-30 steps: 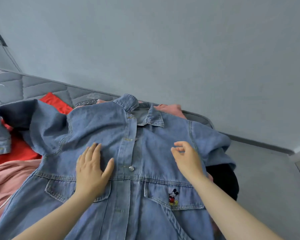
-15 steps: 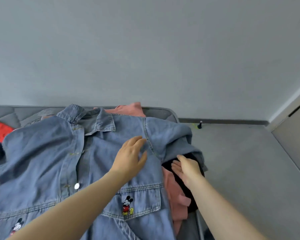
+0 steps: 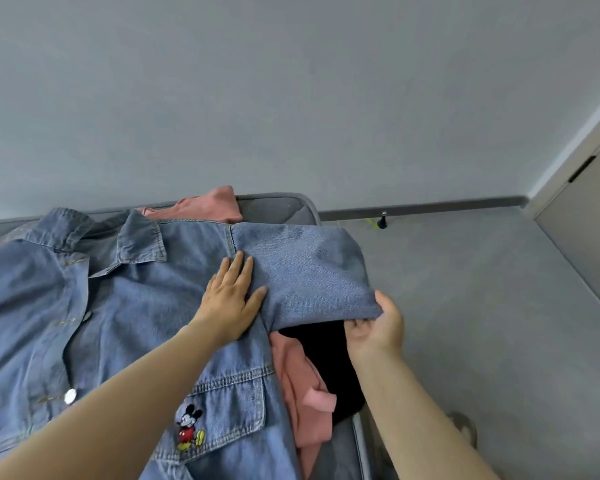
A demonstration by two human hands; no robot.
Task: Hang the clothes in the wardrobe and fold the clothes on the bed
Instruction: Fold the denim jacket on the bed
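Head view: the jacket (image 3: 125, 323), blue denim, lies front up across the left and centre of the frame on the bed (image 3: 278, 209), with its collar (image 3: 132, 244) toward the upper left. Its sleeve (image 3: 309, 271) is raised and doubled over at centre right.

The left hand (image 3: 231, 303) lies flat on the chest just beside the shoulder seam. Its fingers are straight and it presses the cloth down, holding nothing. The right hand (image 3: 378, 327) has the sleeve's lower edge, thumb on top and fingers curled beneath.

Denim like this is probably fairly heavy and stiff for clothing, not slippery and not fragile. It should take a crease and hold it. The seams, cuff and hem look like the firmest places to grip, and a flat palm at the shoulder seam should anchor the fold line.

A pink garment (image 3: 302, 386) and a black garment (image 3: 326, 355) lie under the jacket's right edge at lower centre. They look soft and loose, so they may bunch up or drag along with it.

Grey floor (image 3: 482, 323) fills the right, and a door (image 3: 589, 223) stands at the far right.
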